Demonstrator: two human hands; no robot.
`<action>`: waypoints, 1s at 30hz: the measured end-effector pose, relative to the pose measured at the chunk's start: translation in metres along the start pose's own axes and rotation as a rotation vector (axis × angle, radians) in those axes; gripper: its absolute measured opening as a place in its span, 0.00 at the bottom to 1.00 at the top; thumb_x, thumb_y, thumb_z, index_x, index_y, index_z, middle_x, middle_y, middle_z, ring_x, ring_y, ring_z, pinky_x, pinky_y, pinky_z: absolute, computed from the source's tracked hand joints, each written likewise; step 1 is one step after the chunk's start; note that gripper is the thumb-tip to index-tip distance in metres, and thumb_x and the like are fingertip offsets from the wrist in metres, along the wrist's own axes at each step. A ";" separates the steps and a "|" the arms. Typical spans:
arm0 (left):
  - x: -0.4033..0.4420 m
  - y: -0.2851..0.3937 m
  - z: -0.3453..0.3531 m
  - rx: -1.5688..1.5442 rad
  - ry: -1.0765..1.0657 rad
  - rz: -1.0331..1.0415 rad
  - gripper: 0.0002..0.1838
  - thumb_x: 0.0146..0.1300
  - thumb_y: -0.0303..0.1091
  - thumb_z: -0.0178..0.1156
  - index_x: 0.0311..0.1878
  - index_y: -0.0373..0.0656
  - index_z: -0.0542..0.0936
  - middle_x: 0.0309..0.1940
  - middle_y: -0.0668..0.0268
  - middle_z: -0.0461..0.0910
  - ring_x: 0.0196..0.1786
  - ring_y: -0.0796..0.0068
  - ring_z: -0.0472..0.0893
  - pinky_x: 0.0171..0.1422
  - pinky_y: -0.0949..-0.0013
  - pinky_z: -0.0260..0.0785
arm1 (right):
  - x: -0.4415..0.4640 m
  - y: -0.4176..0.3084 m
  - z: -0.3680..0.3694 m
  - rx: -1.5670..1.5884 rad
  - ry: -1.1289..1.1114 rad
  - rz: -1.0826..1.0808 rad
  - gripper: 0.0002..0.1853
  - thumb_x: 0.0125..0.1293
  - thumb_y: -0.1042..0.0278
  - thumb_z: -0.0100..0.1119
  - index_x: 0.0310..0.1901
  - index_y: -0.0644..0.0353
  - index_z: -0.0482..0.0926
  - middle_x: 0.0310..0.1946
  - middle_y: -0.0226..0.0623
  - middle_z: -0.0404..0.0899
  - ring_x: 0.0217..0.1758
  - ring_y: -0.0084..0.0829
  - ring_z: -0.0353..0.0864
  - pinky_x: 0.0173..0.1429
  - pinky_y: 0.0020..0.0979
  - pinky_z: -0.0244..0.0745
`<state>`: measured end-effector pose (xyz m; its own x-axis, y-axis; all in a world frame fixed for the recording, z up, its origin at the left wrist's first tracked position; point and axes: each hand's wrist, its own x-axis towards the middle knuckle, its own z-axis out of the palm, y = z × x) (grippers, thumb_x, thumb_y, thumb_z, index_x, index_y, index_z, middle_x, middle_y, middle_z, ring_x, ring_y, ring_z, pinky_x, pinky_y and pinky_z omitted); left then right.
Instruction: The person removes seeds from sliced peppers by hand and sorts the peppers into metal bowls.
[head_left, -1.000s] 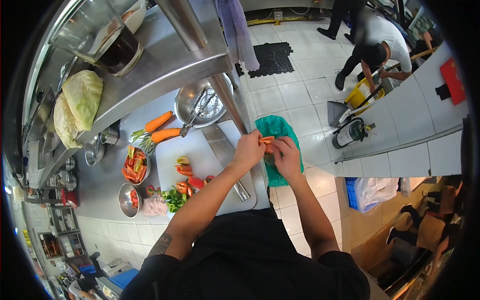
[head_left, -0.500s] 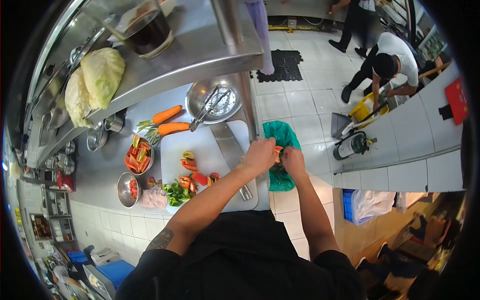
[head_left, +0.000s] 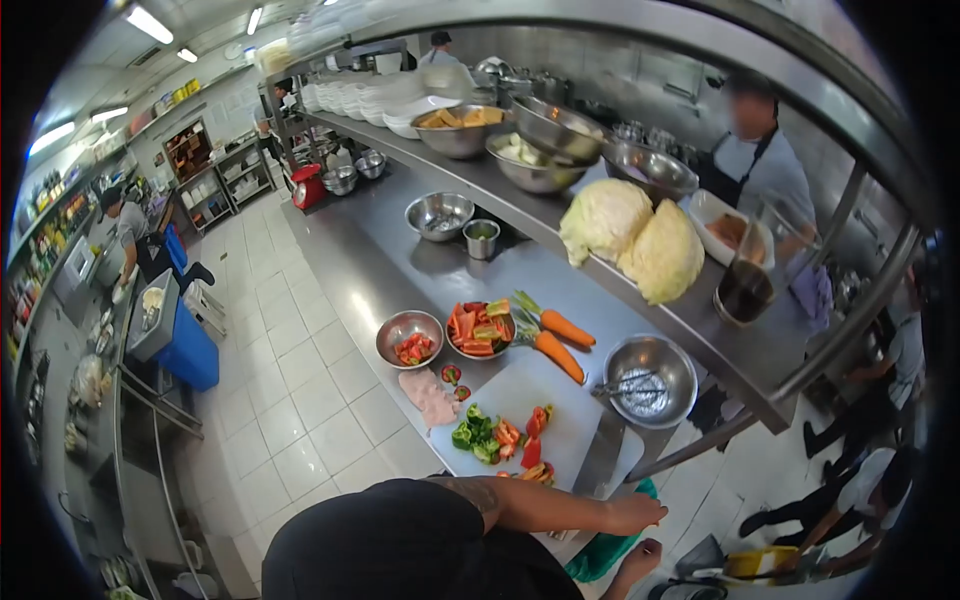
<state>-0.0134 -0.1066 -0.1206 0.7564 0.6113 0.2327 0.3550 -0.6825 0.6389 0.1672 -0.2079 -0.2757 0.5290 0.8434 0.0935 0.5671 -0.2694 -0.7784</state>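
Observation:
My left hand (head_left: 636,514) is over the near right corner of the counter, fingers loosely stretched, with nothing visible in it. Below it, my right hand (head_left: 640,560) has curled fingers; whatever they might hold is hidden. Both are beside a green plastic bag (head_left: 606,552) hanging at the counter's end. On the white cutting board (head_left: 555,400) lie green pepper pieces (head_left: 476,436) and red pepper pieces (head_left: 533,440). A wide-bladed knife (head_left: 604,446) rests on the board's right side, its handle hidden by my left arm.
Beyond the board are carrots (head_left: 562,352), a bowl of pepper strips (head_left: 480,330), a bowl of diced red pieces (head_left: 411,349) and a metal bowl (head_left: 672,415) with tongs. A pink cloth (head_left: 430,397) lies left. The overhead shelf (head_left: 690,315) holds cabbage (head_left: 635,237). Other people stand nearby.
The view has swung left and up, showing more of the shelf and kitchen. My hands, earlier close together around an orange-red piece over the bag, are now apart, and that piece is not visible.

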 end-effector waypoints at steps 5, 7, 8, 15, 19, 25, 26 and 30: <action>-0.004 -0.001 -0.005 0.049 -0.075 -0.063 0.08 0.62 0.28 0.60 0.42 0.36 0.76 0.37 0.50 0.83 0.44 0.47 0.85 0.48 0.49 0.76 | -0.016 -0.101 0.000 0.303 0.143 -0.257 0.10 0.66 0.69 0.63 0.42 0.63 0.72 0.33 0.35 0.72 0.35 0.29 0.73 0.40 0.34 0.73; -0.013 0.010 -0.012 -0.036 -0.176 -0.027 0.09 0.62 0.28 0.60 0.44 0.36 0.76 0.38 0.51 0.83 0.45 0.46 0.84 0.49 0.49 0.76 | -0.020 -0.102 0.017 0.537 0.220 -0.305 0.06 0.65 0.74 0.61 0.37 0.62 0.73 0.33 0.36 0.73 0.34 0.33 0.74 0.38 0.37 0.73; -0.015 0.012 -0.015 -0.074 -0.079 -0.045 0.10 0.61 0.28 0.61 0.44 0.36 0.76 0.37 0.51 0.83 0.45 0.46 0.84 0.50 0.49 0.76 | -0.016 -0.088 0.013 0.532 0.223 -0.309 0.06 0.65 0.74 0.61 0.37 0.62 0.73 0.33 0.36 0.73 0.34 0.33 0.74 0.38 0.37 0.73; -0.023 -0.001 -0.004 -0.151 0.073 -0.082 0.09 0.60 0.27 0.62 0.42 0.36 0.76 0.40 0.51 0.83 0.47 0.44 0.84 0.50 0.48 0.75 | -0.039 -0.146 -0.010 0.374 0.133 -0.264 0.07 0.62 0.77 0.61 0.41 0.63 0.76 0.37 0.38 0.78 0.41 0.32 0.78 0.41 0.32 0.74; -0.031 0.030 -0.033 -0.262 0.064 -0.054 0.09 0.59 0.28 0.62 0.41 0.37 0.75 0.40 0.51 0.81 0.45 0.45 0.83 0.48 0.50 0.75 | -0.029 -0.085 0.000 0.178 0.174 -0.666 0.08 0.63 0.75 0.61 0.43 0.62 0.75 0.38 0.36 0.76 0.43 0.31 0.78 0.41 0.28 0.73; -0.057 0.006 -0.036 -0.098 0.034 0.022 0.11 0.60 0.30 0.63 0.43 0.37 0.76 0.40 0.53 0.81 0.45 0.46 0.82 0.49 0.50 0.74 | -0.062 -0.172 0.002 0.189 0.123 -0.448 0.11 0.64 0.77 0.59 0.48 0.68 0.75 0.42 0.44 0.75 0.42 0.39 0.77 0.42 0.39 0.75; -0.065 0.007 -0.043 -0.094 0.044 0.019 0.11 0.60 0.30 0.63 0.43 0.37 0.76 0.40 0.53 0.81 0.45 0.46 0.82 0.49 0.50 0.74 | -0.058 -0.153 0.014 0.191 0.118 -0.458 0.11 0.64 0.77 0.59 0.48 0.68 0.75 0.42 0.44 0.75 0.42 0.39 0.77 0.42 0.39 0.75; -0.088 -0.027 -0.107 -0.204 0.358 -0.087 0.10 0.61 0.27 0.61 0.46 0.38 0.77 0.39 0.51 0.81 0.44 0.47 0.83 0.48 0.51 0.75 | -0.054 -0.060 0.026 0.055 0.027 -0.173 0.10 0.62 0.76 0.60 0.44 0.70 0.77 0.37 0.47 0.81 0.40 0.40 0.82 0.48 0.41 0.78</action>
<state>-0.1487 -0.0990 -0.0803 0.4769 0.7882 0.3891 0.2658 -0.5512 0.7909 0.0885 -0.2253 -0.2502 0.4437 0.8621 0.2449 0.6159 -0.0948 -0.7821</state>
